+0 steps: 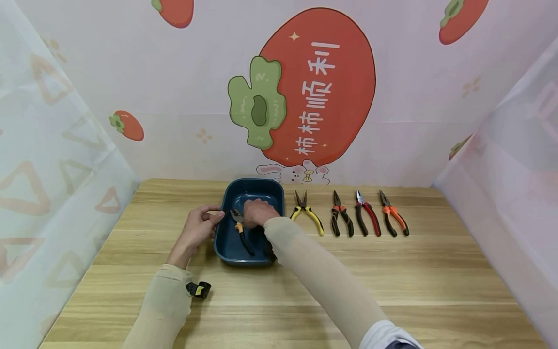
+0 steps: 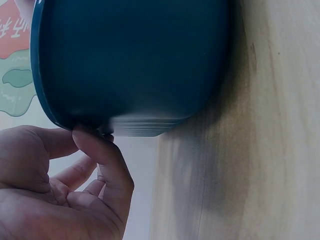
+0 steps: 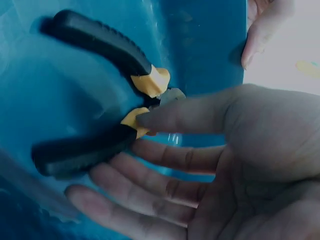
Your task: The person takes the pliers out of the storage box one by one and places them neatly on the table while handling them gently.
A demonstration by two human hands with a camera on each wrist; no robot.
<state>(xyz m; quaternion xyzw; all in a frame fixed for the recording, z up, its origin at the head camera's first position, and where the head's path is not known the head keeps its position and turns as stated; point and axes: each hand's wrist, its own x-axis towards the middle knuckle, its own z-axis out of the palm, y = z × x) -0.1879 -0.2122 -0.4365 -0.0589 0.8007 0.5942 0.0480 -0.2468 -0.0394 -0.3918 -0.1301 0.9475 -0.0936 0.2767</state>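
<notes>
My left hand (image 1: 202, 228) pinches the left rim of a dark blue tray (image 1: 279, 194); in the left wrist view its thumb and index finger (image 2: 95, 150) meet at the rim. Inside the tray lies a pair of pliers (image 1: 240, 227) with black handles and yellow collars, its jaws pointing away from me. My right hand (image 1: 258, 213) reaches down into the tray beside it. The right wrist view shows the pliers' handles (image 3: 105, 42) spread apart, with the thumb (image 3: 185, 112) on one yellow collar and the fingers along that handle's other side. The sleeve hides part of the tray.
Right of the tray, a row stands along the wooden table (image 1: 418, 271): yellow needle-nose pliers (image 1: 308, 211), black-and-orange pliers (image 1: 341, 213), red-and-black pliers (image 1: 367, 213) and orange-and-black pliers (image 1: 393, 213). A printed cloth (image 1: 200, 72) hangs behind. A black wrist camera (image 1: 200, 289) sits on the left sleeve.
</notes>
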